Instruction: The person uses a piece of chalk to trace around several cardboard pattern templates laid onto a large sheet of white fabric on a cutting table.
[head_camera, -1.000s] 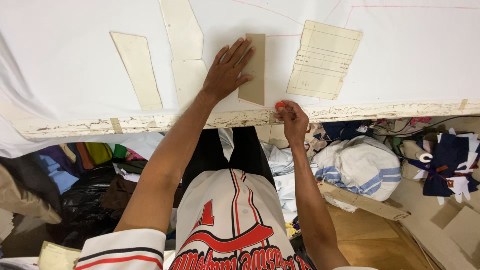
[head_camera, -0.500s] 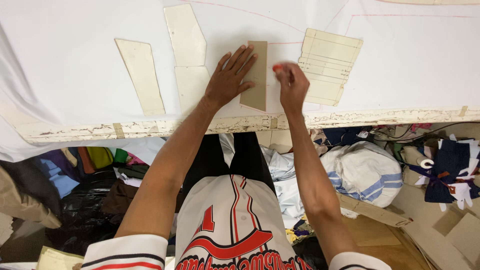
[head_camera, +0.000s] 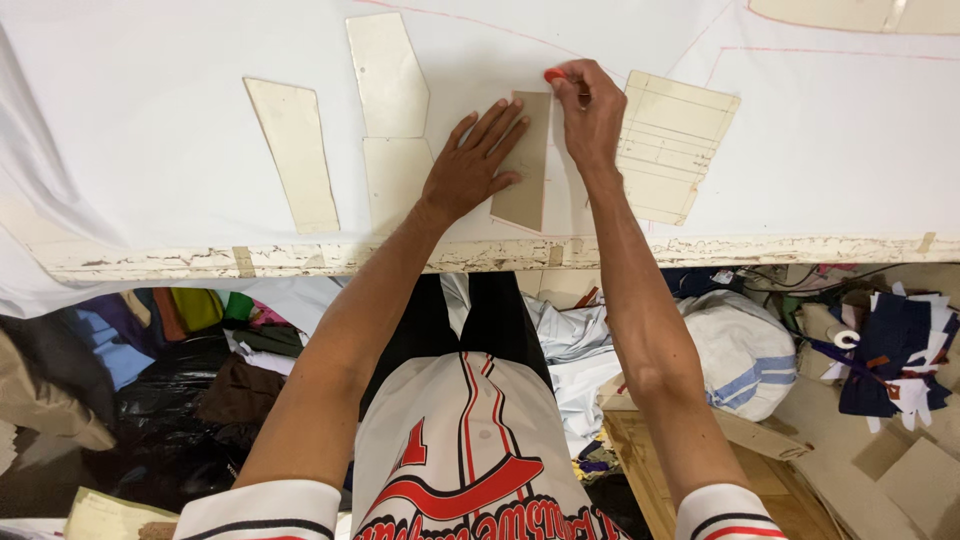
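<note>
My left hand (head_camera: 474, 165) lies flat, fingers spread, pressing a narrow tan cardboard pattern piece (head_camera: 526, 180) onto white fabric (head_camera: 150, 80) spread over a table. My right hand (head_camera: 590, 112) grips a small red marking chalk (head_camera: 553, 75) at the top right corner of that piece. A faint pink chalk line crosses the fabric above it.
More cardboard pattern pieces lie on the fabric: a slanted one (head_camera: 293, 152) at left, two stacked ones (head_camera: 388, 75) in the middle, a lined one (head_camera: 670, 145) at right. The table's chipped white edge (head_camera: 300, 258) runs across. Piles of cloth, bags (head_camera: 745, 350) and cardboard fill the floor below.
My right hand rose from the table edge with the red chalk to the top of the narrow pattern piece. My left hand stayed pressed on that piece.
</note>
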